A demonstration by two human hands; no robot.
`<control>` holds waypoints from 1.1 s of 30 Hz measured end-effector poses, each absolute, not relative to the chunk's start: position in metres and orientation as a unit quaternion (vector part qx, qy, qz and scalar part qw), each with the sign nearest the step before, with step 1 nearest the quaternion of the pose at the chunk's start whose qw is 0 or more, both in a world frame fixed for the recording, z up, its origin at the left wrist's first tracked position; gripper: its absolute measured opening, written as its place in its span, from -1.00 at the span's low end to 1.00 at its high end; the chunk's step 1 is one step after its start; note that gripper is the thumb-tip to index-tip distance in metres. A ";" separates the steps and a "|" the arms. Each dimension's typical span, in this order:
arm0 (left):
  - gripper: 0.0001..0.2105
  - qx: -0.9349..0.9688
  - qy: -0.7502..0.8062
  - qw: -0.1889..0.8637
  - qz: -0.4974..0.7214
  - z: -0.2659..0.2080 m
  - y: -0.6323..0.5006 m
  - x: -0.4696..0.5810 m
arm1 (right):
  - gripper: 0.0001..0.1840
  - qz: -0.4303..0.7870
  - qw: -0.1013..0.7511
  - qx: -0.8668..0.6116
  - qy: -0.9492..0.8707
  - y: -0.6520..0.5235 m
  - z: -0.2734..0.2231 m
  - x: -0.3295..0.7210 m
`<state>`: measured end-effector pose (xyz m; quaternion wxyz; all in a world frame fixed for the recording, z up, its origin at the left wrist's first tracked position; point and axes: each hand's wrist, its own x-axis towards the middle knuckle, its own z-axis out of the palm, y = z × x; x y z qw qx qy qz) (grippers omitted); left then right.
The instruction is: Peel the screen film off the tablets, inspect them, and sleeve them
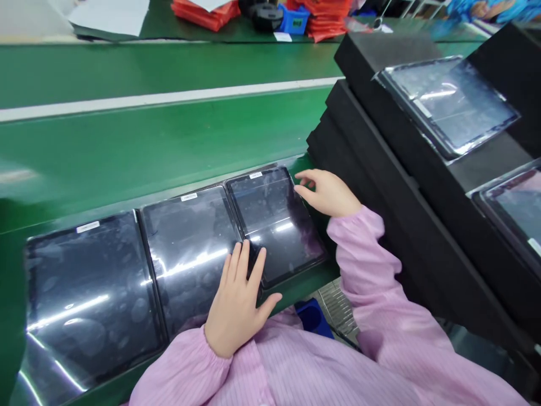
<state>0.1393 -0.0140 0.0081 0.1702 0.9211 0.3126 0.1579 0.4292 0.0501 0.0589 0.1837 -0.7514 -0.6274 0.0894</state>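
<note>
Three dark, glossy tablets in clear film lie side by side on the green bench, each with a small white label along its top edge. My left hand (239,304) is spread flat, its fingertips over the seam between the middle tablet (190,231) and the right tablet (274,203). At the upper right edge of the right tablet is my right hand (329,192), thumb and fingers apart and slightly curled; whether it touches the edge I cannot tell. Furthest from my right hand lies the left tablet (93,282), its loose film spreading at the lower left corner.
To the right, black foam trays (372,158) are stacked high, with a film-wrapped tablet (452,107) on top and another tablet (511,208) nearer me. Beyond a white-edged green ledge (169,101) are red packets (207,14) and a blue bin (293,20). Another person's hands show far right.
</note>
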 end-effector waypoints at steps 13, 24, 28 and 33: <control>-0.12 0.919 0.303 0.215 0.131 0.010 0.006 0.139 | -0.90 0.036 0.366 -0.680 -0.634 0.108 0.005 0.436; -0.18 0.890 0.411 0.122 0.156 0.015 0.008 0.143 | -0.73 0.244 0.556 -0.566 -0.558 0.102 0.002 0.443; -0.17 0.867 0.469 0.100 0.136 0.017 0.010 0.143 | -0.58 0.290 0.633 -0.537 -0.476 0.108 -0.004 0.438; -0.13 0.872 0.460 0.116 0.123 0.018 0.010 0.142 | -0.49 0.347 0.664 -0.526 -0.402 0.113 -0.007 0.435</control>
